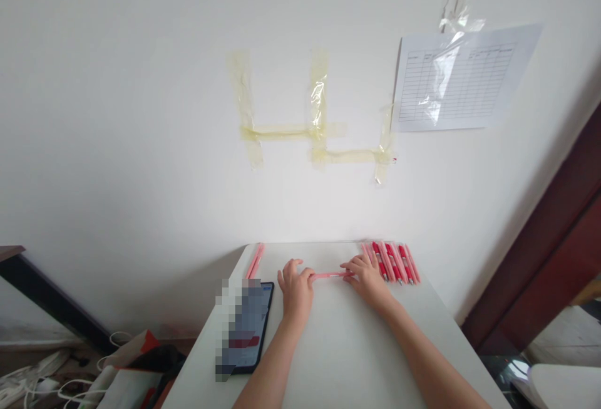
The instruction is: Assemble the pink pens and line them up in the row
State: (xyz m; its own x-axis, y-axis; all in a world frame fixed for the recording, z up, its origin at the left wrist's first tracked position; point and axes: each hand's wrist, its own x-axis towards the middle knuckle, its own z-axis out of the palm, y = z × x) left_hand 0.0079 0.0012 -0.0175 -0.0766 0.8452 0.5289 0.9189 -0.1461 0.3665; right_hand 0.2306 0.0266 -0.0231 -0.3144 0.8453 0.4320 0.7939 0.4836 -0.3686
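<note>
A slim pink pen [327, 275] is held level between my two hands, just above or on the white table [347, 340]; I cannot tell which. My left hand [297, 287] pinches its left end between thumb and finger, the other fingers loosely raised. At the right end, the fingers of my right hand [366, 277] close on the pen. Right beside that hand lies a row of several pink and red pens [397, 263], partly covered by its fingers. A small bundle of pink pens [256, 260] rests at the table's back left corner.
A phone [253, 327], partly pixelated, lies along the table's left edge. Behind stands a white wall with yellowed tape [284, 133] and a taped printed sheet [460, 83]. Cables [61, 390] and boxes sit low at the left; a dark red wooden frame [539, 252] leans at the right.
</note>
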